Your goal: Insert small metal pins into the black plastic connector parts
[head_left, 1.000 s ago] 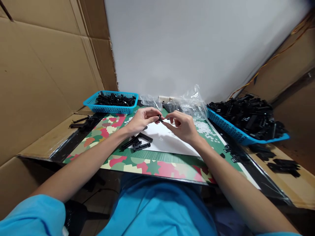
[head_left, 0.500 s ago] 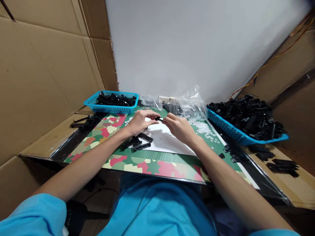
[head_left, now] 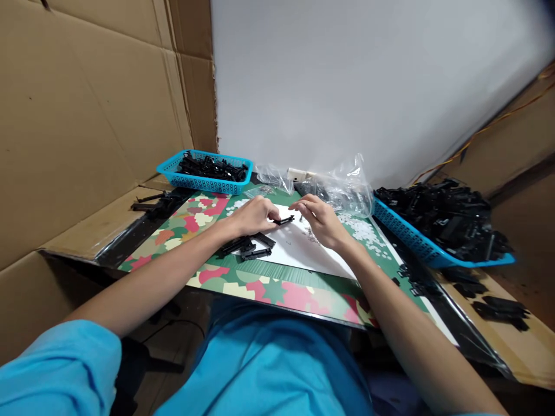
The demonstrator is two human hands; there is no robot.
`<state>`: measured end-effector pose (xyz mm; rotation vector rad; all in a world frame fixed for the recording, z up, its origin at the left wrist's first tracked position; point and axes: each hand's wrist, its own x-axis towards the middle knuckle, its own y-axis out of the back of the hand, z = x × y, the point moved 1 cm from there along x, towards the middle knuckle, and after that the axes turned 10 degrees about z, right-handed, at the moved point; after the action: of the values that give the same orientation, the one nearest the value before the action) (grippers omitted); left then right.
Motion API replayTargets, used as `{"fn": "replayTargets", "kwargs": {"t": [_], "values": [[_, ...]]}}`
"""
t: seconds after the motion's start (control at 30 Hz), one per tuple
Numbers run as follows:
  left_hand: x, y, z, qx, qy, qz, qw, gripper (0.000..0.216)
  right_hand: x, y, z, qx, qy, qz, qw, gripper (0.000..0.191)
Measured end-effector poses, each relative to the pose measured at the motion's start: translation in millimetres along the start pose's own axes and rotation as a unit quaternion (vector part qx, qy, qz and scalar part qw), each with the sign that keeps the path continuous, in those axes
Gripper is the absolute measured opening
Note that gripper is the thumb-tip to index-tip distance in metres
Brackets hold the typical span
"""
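My left hand (head_left: 255, 216) is closed on one end of a slim black plastic part (head_left: 285, 220), holding it above a white sheet (head_left: 299, 254). To its right, my right hand (head_left: 319, 219) has its fingers bent and drawn together near the part's free end. Whatever is between those fingertips is too small to make out. Tiny metal-coloured pieces (head_left: 310, 235) lie on the sheet beneath my right hand. Several similar black parts (head_left: 256, 253) lie in a loose group below my left wrist.
A blue basket (head_left: 195, 184) of black parts stands at the back left, a heaped blue basket (head_left: 403, 236) at the right. Clear plastic bags (head_left: 347, 188) lie along the wall. Small white discs (head_left: 366, 234) are scattered on the patterned mat (head_left: 277, 292). More black pieces (head_left: 500, 309) rest on cardboard.
My hands have moved apart; the right has come away from the black part, which stays in my left and now shows lengthwise. The whole view has shifted slightly.
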<state>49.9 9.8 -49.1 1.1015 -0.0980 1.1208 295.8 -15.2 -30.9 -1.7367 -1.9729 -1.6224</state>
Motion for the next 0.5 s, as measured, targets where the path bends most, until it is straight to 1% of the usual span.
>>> {"fn": "replayTargets", "kwargs": {"t": [0.1, 0.17, 0.23, 0.33, 0.5], "values": [[0, -2, 0, -0.008, 0.000, -0.005, 1.000, 0.008, 6, -4, -1, 0.029, -0.065, 0.021, 0.997, 0.056], [1, -3, -1, -0.012, -0.003, -0.008, 1.000, 0.009, 9, -9, -3, 0.090, -0.123, 0.034, 0.988, 0.060], [1, -4, -3, -0.011, -0.008, -0.013, 1.000, 0.010, 12, -15, -5, 0.156, -0.164, 0.048, 0.973, 0.062], [2, -5, -5, -0.004, -0.013, -0.018, 1.000, 0.011, 15, -24, -6, 0.200, -0.192, 0.052, 0.960, 0.067], [1, -4, -4, 0.017, -0.022, -0.017, 0.999, 0.010, 14, -35, 0, 0.179, -0.192, 0.036, 0.964, 0.064]]}}
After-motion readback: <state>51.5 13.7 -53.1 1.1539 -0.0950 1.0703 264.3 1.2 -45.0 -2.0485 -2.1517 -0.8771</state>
